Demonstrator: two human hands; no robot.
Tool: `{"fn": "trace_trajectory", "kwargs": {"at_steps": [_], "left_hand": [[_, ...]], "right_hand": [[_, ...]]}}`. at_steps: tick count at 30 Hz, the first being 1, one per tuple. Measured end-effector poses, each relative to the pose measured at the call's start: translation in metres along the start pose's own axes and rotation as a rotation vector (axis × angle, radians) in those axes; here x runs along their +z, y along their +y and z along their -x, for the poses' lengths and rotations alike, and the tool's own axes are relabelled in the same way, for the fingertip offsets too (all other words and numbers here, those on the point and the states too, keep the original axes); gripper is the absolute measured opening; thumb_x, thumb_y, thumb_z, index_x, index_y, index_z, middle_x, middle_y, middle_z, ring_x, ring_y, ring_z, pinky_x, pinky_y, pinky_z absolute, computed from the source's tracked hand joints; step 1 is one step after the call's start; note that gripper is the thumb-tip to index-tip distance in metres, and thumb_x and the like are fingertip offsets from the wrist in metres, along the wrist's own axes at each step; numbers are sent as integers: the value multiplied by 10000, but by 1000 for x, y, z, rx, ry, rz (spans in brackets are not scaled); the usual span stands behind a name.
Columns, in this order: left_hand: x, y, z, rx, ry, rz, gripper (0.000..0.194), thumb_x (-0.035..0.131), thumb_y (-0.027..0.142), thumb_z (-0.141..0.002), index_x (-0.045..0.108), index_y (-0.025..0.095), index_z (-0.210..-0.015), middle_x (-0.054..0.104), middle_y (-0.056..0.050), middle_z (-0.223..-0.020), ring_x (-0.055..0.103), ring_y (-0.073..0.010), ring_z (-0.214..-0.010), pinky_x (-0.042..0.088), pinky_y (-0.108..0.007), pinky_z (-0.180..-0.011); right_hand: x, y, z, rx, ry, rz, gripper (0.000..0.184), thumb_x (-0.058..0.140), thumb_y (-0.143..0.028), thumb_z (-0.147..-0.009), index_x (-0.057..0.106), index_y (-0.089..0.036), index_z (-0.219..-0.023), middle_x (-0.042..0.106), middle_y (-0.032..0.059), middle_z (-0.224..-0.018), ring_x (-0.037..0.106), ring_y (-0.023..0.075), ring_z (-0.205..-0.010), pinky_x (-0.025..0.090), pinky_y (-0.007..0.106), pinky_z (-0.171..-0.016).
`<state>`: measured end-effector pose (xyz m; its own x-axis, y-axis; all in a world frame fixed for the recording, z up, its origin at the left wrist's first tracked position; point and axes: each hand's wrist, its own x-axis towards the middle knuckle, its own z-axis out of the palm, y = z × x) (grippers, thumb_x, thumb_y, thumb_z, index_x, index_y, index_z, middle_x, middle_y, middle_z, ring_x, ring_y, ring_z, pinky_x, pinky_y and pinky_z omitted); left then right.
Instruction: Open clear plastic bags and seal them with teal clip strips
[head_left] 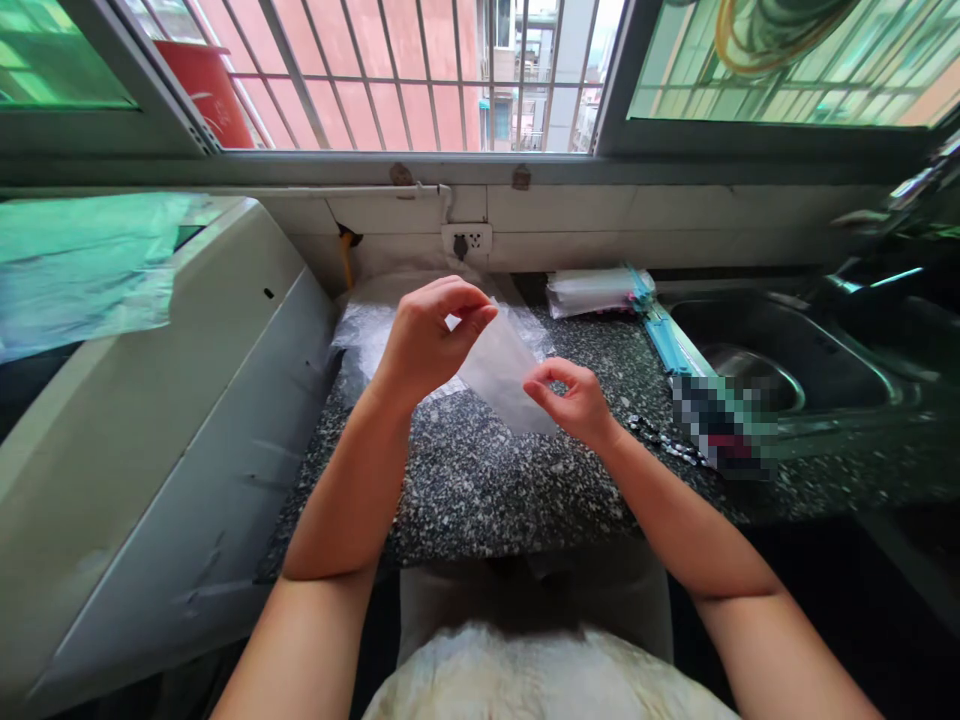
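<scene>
**Two hands pinch a translucent plastic bag above a speckled stone countertop**

In the head view, the granite-look countertop shows its speckled surface below the hands, down to a front edge in the lower middle of the frame, close to the person's torso. A pale side panel bounds it at left, and the tiled wall closes it off at the back. At right, the sink basin cuts into it, with a round metal vessel inside.

The translucent plastic bag slants across the centre of the frame, between the hands. The left hand, the higher of the two, is nearly closed, thumb and index finger pinching the bag's upper end. The right hand is loosely curled, thumb and index fingertips pinching the bag's lower right edge.

Behind the left forearm, crinkled clear plastic covers the countertop's back left part. A bundle of clear plastic lies right of centre by the wall; a light-blue strip slants from it along the sink's near-left side towards a pixelated item. These stand between the right hand and the sink. A black plug sits in the wall socket, upper centre. Green-tinted plastic sheeting lies at upper left.
</scene>
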<state>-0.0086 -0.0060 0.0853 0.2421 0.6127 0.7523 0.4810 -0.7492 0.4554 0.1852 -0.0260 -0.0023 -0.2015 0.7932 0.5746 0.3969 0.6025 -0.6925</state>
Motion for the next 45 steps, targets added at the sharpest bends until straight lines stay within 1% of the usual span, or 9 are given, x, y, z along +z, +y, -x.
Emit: {"fn": "trace_trajectory", "kwargs": {"at_steps": [4, 11, 16, 22, 27, 33, 38, 45], "left_hand": [[-2, -2, 0, -7, 21, -14, 158, 601, 248, -807, 597, 180, -665, 591, 0, -643, 523, -111, -610, 425, -253, -573], [-6, -7, -1, -17, 45, -34, 142, 611, 253, -797, 597, 184, -673, 597, 4, -640, 520, -108, -607, 436, -245, -581], [-6, -7, -1, -19, 49, -36, 128, 613, 234, -791, 597, 181, -676, 598, 5, -641, 523, -104, -607, 437, -235, -579], [-6, -8, 0, -12, 51, -46, 119, 610, 226, -794, 595, 190, -681, 599, 7, -647, 532, -112, -619, 448, -243, -593], [-6, -8, -1, -13, 59, -52, 126, 610, 231, -790, 593, 182, -675, 604, 5, -647, 532, -107, -615, 451, -240, -589], [-11, -10, -1, -52, 88, -71, 96, 617, 201, -773, 592, 185, -681, 593, 15, -642, 531, -100, -606, 457, -242, -598], [-13, -11, -2, -55, 92, -73, 96, 612, 207, -773, 591, 189, -681, 599, 12, -645, 536, -102, -608, 464, -244, -603], [-13, -13, -1, -67, 100, -71, 107, 613, 237, -778, 598, 193, -681, 599, 12, -649, 532, -104, -607, 465, -245, -602]], "right_hand": [[1, 2, 0, -16, 5, 29, 292, 582, -453, -815, 582, -219, -641, 632, 8, -663, 570, 136, -669, 460, 306, -680], [2, 5, 0, -48, 38, 57, 263, 549, -370, -845, 578, -228, -625, 636, 7, -639, 561, 134, -645, 453, 307, -650], [2, 4, -1, -71, 30, 64, 246, 553, -332, -847, 580, -230, -625, 641, 3, -641, 562, 131, -641, 445, 301, -644], [2, 4, 0, -102, 39, 61, 243, 559, -325, -848, 583, -224, -629, 633, 6, -630, 557, 131, -636, 439, 300, -638], [4, 5, 1, -100, 33, 80, 246, 555, -324, -851, 574, -222, -628, 633, 4, -634, 555, 128, -640, 441, 298, -646], [5, 10, 1, -153, 38, 82, 231, 573, -296, -845, 573, -206, -633, 636, 8, -630, 551, 125, -625, 438, 289, -639], [6, 12, 1, -181, 47, 110, 223, 576, -278, -846, 576, -203, -635, 628, 8, -618, 546, 126, -614, 430, 282, -620], [6, 13, 1, -163, 26, 121, 243, 562, -310, -855, 581, -204, -637, 624, 8, -617, 543, 125, -613, 433, 288, -627]]}}
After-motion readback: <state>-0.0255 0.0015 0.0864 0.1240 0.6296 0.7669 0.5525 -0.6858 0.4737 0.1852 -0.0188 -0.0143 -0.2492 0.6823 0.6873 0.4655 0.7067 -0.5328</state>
